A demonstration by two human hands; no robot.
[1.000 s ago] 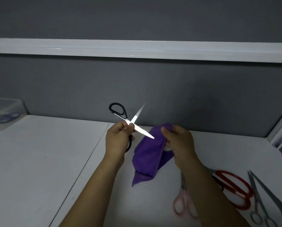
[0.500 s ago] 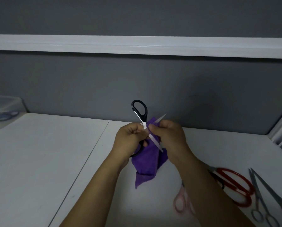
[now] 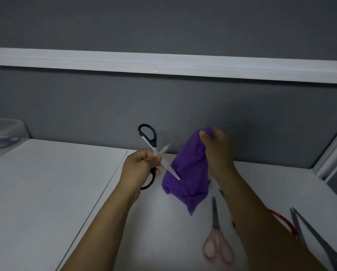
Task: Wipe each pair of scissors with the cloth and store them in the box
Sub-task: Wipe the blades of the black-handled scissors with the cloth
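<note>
Scissors point(image 3: 156, 152), splayed open in my gripping left hand point(image 3: 139, 169), aim one blade down-right toward the cloth point(image 3: 187, 177) that my right hand point(image 3: 218, 151) pinches just beside.

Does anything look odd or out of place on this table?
Nothing looks spilled or broken. The black scissors in the left hand are held wide open, with one bare tip pointing at the cloth that the right hand holds up. The grey scissors at the right also appear to lie open.
</note>
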